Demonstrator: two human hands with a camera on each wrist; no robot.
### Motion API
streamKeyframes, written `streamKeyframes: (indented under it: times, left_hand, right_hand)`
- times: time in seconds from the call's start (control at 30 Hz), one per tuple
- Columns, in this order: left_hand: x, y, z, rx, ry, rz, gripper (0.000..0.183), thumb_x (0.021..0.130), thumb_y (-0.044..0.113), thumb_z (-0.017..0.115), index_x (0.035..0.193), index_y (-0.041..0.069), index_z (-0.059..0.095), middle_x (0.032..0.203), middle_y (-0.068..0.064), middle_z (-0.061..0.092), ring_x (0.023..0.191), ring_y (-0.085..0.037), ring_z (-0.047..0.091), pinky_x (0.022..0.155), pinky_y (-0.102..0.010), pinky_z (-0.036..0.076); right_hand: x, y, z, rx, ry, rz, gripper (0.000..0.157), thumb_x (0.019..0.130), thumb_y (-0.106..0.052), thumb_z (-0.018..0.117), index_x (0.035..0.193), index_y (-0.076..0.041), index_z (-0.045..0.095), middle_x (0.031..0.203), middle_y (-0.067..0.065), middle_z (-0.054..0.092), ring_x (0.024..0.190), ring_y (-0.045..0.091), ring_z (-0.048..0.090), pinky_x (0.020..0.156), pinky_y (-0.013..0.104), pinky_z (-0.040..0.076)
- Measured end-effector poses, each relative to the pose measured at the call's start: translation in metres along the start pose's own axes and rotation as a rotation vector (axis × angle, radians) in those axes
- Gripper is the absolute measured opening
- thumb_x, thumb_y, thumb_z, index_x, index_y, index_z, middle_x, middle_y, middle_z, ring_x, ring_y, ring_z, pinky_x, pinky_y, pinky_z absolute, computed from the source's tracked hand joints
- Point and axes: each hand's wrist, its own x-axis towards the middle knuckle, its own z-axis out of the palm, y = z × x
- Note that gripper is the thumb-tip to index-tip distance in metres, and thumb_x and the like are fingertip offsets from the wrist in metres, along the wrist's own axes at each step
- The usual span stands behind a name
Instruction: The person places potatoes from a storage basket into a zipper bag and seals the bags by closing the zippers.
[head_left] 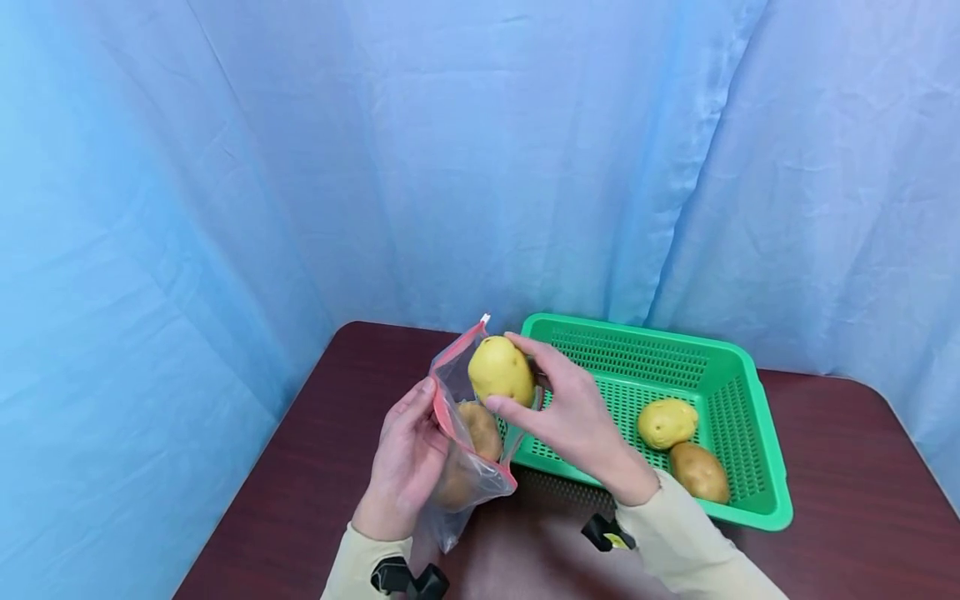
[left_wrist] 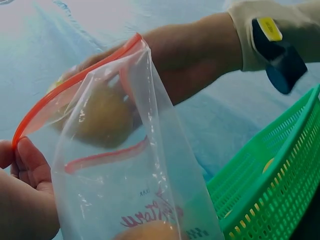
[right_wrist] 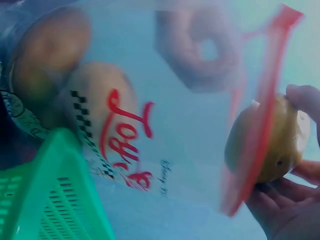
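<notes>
My left hand [head_left: 410, 450] pinches the red-edged rim of a clear zip bag [left_wrist: 115, 185] between thumb and fingers, and the mouth of the bag gapes. Thumb and fingers of my right hand [head_left: 566, 408] grip a yellow potato [head_left: 501, 369] right at that mouth. In the right wrist view part of this potato [right_wrist: 280, 145] shows past the red zip edge. Lower in the bag lie brown potatoes [right_wrist: 52, 40], seen through the plastic, which carries red lettering and a checkered strip.
A green perforated basket [head_left: 772, 475] stands on the dark reddish-brown table [head_left: 300, 467], to the right of the bag. Inside it are a yellow potato [head_left: 667, 423] and a brown potato [head_left: 699, 472]. Blue curtains [head_left: 480, 167] hang behind and at the left.
</notes>
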Motion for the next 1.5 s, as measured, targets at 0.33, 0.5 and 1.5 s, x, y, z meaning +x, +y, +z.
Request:
streamKeyframes:
  times: [0.33, 0.5, 1.5]
  left_hand:
    - [0.003, 0.003, -0.003, -0.027, -0.018, -0.020, 0.022, 0.109, 0.015, 0.053, 0.123, 0.003, 0.067, 0.113, -0.004, 0.069, 0.107, -0.011, 0.067, 0.096, -0.025, 0.054]
    - [0.002, 0.005, -0.004, -0.057, -0.001, -0.028, 0.020, 0.109, 0.015, 0.055, 0.119, 0.006, 0.069, 0.109, -0.002, 0.070, 0.103, -0.010, 0.068, 0.095, -0.025, 0.054]
    - [-0.011, 0.027, -0.019, -0.008, -0.126, 0.101, 0.028, 0.111, 0.008, 0.043, 0.108, 0.005, 0.071, 0.095, -0.002, 0.072, 0.089, -0.009, 0.070, 0.086, -0.022, 0.057]
  right_hand:
    - [0.010, 0.002, 0.024, -0.212, -0.135, -0.030, 0.079, 0.086, -0.038, 0.086, 0.150, -0.008, 0.052, 0.147, 0.008, 0.058, 0.123, 0.025, 0.061, 0.088, 0.040, 0.058]
    - [0.006, 0.010, 0.015, -0.189, -0.099, -0.103, 0.070, 0.092, -0.034, 0.081, 0.150, -0.008, 0.053, 0.151, 0.008, 0.056, 0.135, 0.027, 0.055, 0.103, 0.049, 0.051]
    - [0.028, 0.006, 0.023, 0.029, -0.064, 0.103, 0.026, 0.106, -0.029, 0.062, 0.109, -0.011, 0.081, 0.094, -0.004, 0.078, 0.078, 0.009, 0.068, 0.066, 0.032, 0.055]
